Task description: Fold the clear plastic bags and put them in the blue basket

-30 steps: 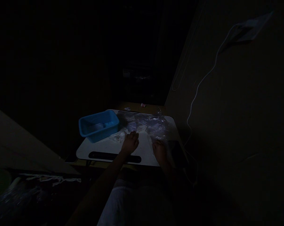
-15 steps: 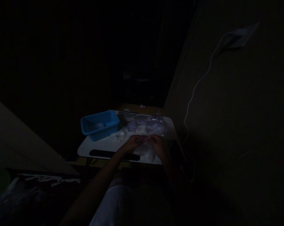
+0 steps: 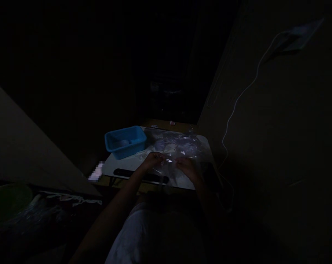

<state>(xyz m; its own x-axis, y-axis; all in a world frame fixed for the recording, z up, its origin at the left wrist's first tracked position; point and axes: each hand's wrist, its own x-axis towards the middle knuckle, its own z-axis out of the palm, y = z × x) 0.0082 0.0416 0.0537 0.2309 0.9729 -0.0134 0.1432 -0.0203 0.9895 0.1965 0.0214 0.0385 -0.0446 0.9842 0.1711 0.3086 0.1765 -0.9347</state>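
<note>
Both hands work over the near part of a small white table (image 3: 110,164). My left hand (image 3: 152,160) is closed on one side of a clear plastic bag (image 3: 169,169). On the opposite side, my right hand (image 3: 186,167) pinches the same bag. The thin plastic hangs between the hands toward the table's near edge, with a bright glint near its top. Beyond my hands lies a spread of shiny clear plastic (image 3: 186,142). The dim light hides the fine detail of my fingers.
A blue plastic basin (image 3: 126,150) stands at the table's left, with something pale inside. A dark flat object (image 3: 210,174) lies at the right edge. A white cable (image 3: 239,98) runs down the right wall from an outlet. A green round tub (image 3: 10,201) sits lower left.
My hands have drawn slightly apart, and the plastic between them now looks stretched and glossy. The whole view has shifted, so the table and basin appear farther right.
</note>
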